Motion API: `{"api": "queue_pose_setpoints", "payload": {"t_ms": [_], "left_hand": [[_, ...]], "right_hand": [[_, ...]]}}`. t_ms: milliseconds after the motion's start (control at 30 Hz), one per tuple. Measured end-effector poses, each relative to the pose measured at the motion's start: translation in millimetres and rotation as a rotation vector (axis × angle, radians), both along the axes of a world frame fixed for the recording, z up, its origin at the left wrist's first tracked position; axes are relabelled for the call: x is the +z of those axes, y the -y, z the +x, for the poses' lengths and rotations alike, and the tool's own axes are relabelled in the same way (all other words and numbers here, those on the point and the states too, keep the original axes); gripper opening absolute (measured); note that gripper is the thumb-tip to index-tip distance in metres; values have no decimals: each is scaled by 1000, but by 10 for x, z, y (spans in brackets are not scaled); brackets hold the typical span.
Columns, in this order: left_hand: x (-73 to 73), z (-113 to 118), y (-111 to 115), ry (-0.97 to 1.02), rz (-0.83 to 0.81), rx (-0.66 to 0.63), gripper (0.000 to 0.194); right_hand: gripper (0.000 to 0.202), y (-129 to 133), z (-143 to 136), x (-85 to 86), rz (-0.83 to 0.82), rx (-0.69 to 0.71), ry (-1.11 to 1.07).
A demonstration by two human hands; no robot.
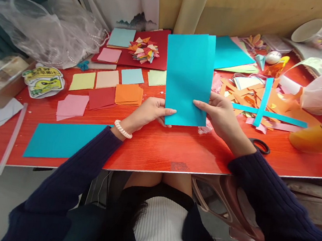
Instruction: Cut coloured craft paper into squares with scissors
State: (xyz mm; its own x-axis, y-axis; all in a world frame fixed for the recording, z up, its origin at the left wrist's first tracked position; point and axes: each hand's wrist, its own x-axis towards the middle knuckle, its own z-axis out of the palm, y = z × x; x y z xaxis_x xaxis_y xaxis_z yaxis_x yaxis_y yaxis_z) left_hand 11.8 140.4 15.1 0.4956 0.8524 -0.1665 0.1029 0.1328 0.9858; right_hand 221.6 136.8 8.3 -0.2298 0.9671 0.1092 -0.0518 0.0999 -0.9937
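Blue paper [188, 75], apparently doubled with a second edge showing at its right, is held upright above the red table. My left hand [152, 111] pinches its lower left corner, thumb in front and fingers behind. At the right edge my right hand [218, 110] grips it the same way, its other fingers partly hidden behind the sheet. Another blue strip of paper [62, 137] lies flat near the front edge, partly under my left forearm. Small paper stacks, among them orange squares [129, 94] and red squares [102, 98], lie left of the held paper.
A folded-paper ring [144, 51] rests on red card at the back. Paper scraps [248, 94] and crossed blue strips [264, 102] lie to the right, near black scissors handles [260, 146]. A clear ruler [12, 139] overhangs the front left edge. A yellow-orange object [320, 134] stands far right.
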Motion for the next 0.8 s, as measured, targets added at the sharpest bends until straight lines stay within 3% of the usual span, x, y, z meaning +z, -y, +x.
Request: {"api": "queue_pose_setpoints", "payload": {"t_ms": [367, 600, 800], "left_hand": [[-26, -5, 0, -43, -64, -47, 25], [-65, 85, 86, 197, -151, 0, 56], [-132, 93, 71, 226, -101, 93, 59]], "right_hand": [[35, -2, 36, 19, 76, -99, -12], [36, 23, 19, -15, 55, 19, -33], [34, -30, 1, -67, 197, -28, 123]]}}
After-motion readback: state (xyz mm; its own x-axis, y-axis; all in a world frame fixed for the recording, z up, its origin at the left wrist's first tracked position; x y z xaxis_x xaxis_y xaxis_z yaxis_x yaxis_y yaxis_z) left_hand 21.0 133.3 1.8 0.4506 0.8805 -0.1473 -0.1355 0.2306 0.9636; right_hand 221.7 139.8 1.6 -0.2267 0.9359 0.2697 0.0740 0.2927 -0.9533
